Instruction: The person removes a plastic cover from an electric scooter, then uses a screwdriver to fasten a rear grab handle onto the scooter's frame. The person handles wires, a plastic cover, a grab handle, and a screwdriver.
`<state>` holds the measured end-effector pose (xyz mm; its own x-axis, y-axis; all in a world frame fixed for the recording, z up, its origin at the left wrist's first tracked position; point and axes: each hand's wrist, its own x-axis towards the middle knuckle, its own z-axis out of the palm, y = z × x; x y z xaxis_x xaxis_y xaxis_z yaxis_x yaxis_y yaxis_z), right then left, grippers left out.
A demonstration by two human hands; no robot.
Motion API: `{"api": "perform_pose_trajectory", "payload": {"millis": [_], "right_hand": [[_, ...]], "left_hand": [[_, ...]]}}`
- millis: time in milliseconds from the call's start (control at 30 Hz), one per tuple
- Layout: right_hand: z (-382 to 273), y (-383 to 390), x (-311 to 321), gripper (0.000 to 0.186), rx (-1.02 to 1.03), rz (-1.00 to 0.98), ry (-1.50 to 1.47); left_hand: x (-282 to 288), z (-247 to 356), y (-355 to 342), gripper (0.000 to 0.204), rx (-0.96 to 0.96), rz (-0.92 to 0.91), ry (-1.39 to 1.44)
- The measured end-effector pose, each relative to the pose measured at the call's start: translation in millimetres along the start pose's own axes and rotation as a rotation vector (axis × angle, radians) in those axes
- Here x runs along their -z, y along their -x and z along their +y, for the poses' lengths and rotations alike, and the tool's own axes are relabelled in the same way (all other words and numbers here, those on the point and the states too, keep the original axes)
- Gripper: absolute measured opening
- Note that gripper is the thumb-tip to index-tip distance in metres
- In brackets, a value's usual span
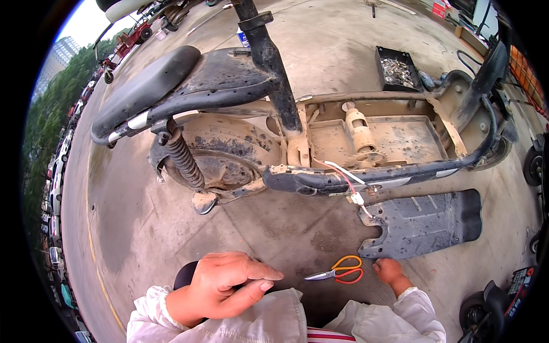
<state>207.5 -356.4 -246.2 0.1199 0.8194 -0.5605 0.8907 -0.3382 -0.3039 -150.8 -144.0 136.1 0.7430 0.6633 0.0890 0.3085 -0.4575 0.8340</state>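
My left hand is over my lap with nothing in it. Its forefinger and thumb stretch toward the right, a little apart. Close to the near left corner of a dark floorboard panel, my right hand has its fingers curled. Whether they hold anything is hidden. Scissors with orange and red handles lie on the ground between my hands, blades slightly apart. Beyond them stands a dirty, stripped electric scooter frame. A wire with a white connector hangs over its near rail.
The scooter's black seat, rear wheel and spring shock are at left. Its open, muddy battery bay holds a cylindrical part. Behind it sits a black box of small parts. More vehicles stand at right.
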Motion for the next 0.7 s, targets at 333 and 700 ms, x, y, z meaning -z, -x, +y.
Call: {"api": "perform_pose_trajectory", "payload": {"millis": [333,700], "right_hand": [[-1.2,1.5,0.7,0.028,0.005,0.016,-0.027],[-2.4,1.3,2.1,0.028,-0.016,-0.01,-0.034]], "left_hand": [[-1.2,0.2,-1.5,0.013,0.009,0.016,-0.024],[-4.8,-4.2,4.0,0.009,0.033,0.046,-0.061]]}}
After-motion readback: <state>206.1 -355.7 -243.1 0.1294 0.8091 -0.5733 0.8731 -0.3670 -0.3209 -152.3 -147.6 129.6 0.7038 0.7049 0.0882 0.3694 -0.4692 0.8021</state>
